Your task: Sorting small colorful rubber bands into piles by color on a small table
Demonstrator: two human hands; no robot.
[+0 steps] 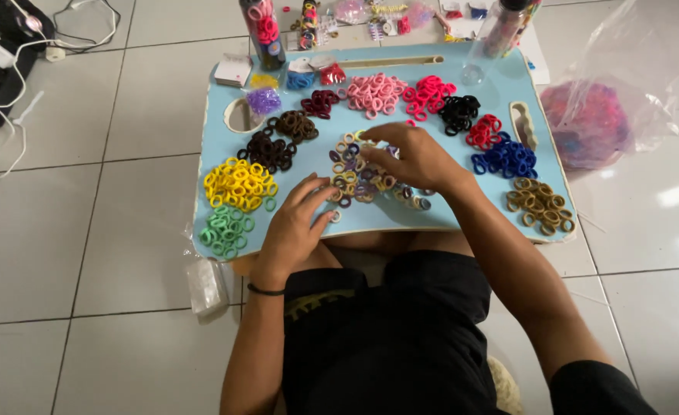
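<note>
A light blue lap table (431, 219) carries small hair ties sorted into piles by colour. In its middle lies a mixed pile (355, 170) of several colours. My left hand (297, 223) rests at the near edge with its fingertips on the mixed pile's left side. My right hand (412, 157) is over the pile's right side, fingers curled down into the ties. Whether either hand has pinched a tie is hidden by the fingers. Nearest my left hand are the yellow pile (239, 184) and the green pile (225, 230).
Brown (270, 150), pink (374, 94), red-pink (429, 92), black (459, 111), blue (507, 159) and tan (541, 205) piles ring the table. Tubes of ties (264, 31) stand at the far edge. A clear bag of ties (593, 123) lies right, cables (1, 84) left on the tiled floor.
</note>
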